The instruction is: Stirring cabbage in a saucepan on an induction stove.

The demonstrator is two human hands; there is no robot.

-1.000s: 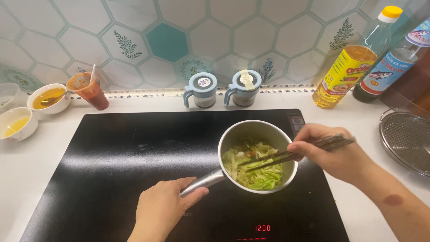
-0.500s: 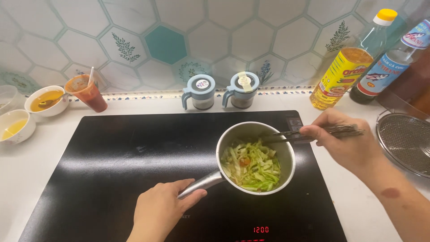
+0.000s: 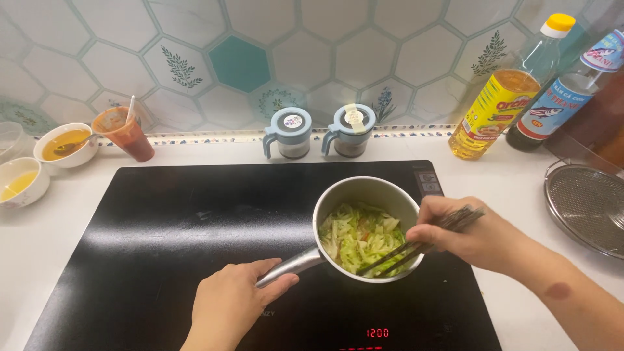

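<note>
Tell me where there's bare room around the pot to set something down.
The cooktop is bare left of the pot, from the left hand up to the two lidded jars. White counter shows between the bottles and the mesh strainer. The far left, by the bowls and sauce cup, is crowded.

A wall [image 3: 390, 58] of pale hexagonal tiles, one solid teal [image 3: 240, 63] and several printed with leaf sprigs, runs behind a white counter [image 3: 39, 221]. A black glass cooktop [image 3: 162, 240] is set into the counter, and the light is soft and even.
</note>
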